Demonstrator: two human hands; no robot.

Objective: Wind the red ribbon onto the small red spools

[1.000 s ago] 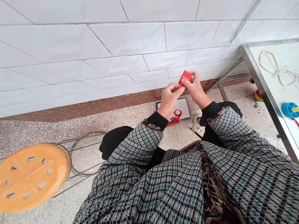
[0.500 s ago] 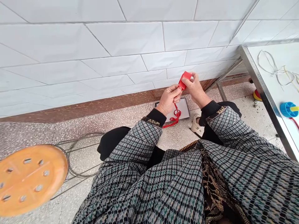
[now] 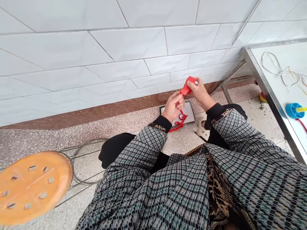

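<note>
My right hand [image 3: 199, 92] pinches a roll of red tape [image 3: 191, 81], thumb on top, in front of the tiled wall. My left hand [image 3: 174, 105] is closed, thumb against fingers, on the free strip of red tape, which stretches short and flat between both hands. From below my left hand a tangled red strand [image 3: 181, 118] hangs down. It lies over a white, dark-edged tray [image 3: 190, 112] by the floor; whether it joins the tape is hidden by my fingers.
An orange round stool [image 3: 35, 187] with wire legs stands at left. To the right, a metal-framed table [image 3: 268, 86] carries pale cables [image 3: 279, 72] and a blue cup-like piece [image 3: 293, 111] with a yellow stick. A red and yellow object [image 3: 263, 97] lies on the floor below.
My left hand has shifted slightly left and down, away from the right hand, and a longer flat strip of tape now shows between them. The view has tilted slightly.
</note>
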